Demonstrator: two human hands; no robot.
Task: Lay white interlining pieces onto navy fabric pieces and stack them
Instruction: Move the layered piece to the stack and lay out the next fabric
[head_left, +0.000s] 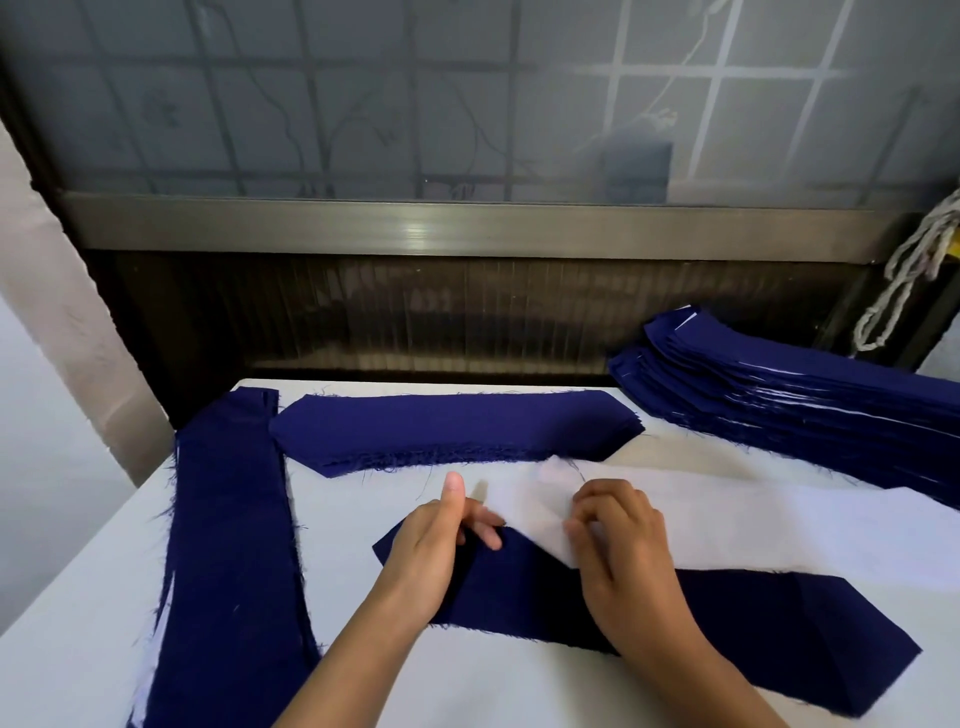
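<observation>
Interlining (727, 525) lies partly over navy piece (753, 618) on counter (78, 623); right hand (618, 540) pinches it, left hand (441, 540) spread, fingers (488, 530) on navy piece.

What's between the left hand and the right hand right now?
Head view: the end of the white interlining piece spans the gap between left hand and right hand, overlapping the navy piece beneath.
</observation>
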